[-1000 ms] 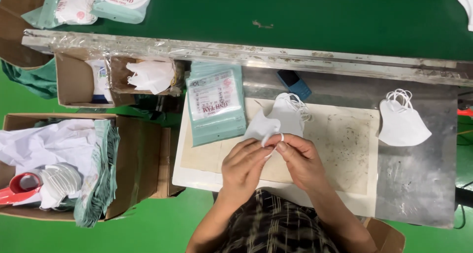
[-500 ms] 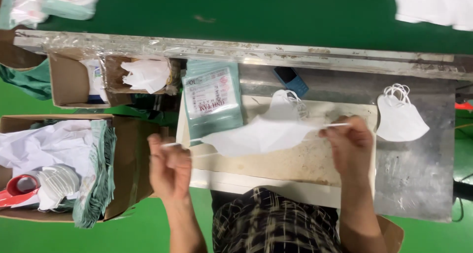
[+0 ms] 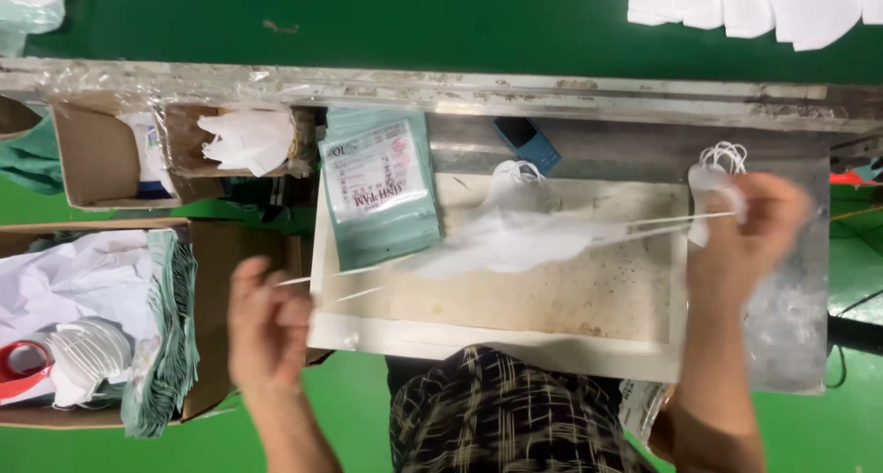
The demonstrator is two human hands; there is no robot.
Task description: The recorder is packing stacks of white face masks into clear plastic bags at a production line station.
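My left hand (image 3: 267, 330) and right hand (image 3: 747, 234) each pinch an ear loop, stretching the white fabric face mask (image 3: 515, 243) above the tabletop's (image 3: 515, 298) middle; I judge a loop might snap from overpulling.

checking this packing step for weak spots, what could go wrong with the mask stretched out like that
1. The left hand and right hand pull the white mask wide by its thin ear loops; a loop might snap or tear off.
2. The mask hangs over the stained white board; if it sags it could pick up dirt.
3. The right hand is close to another mask on the metal table and could knock it.
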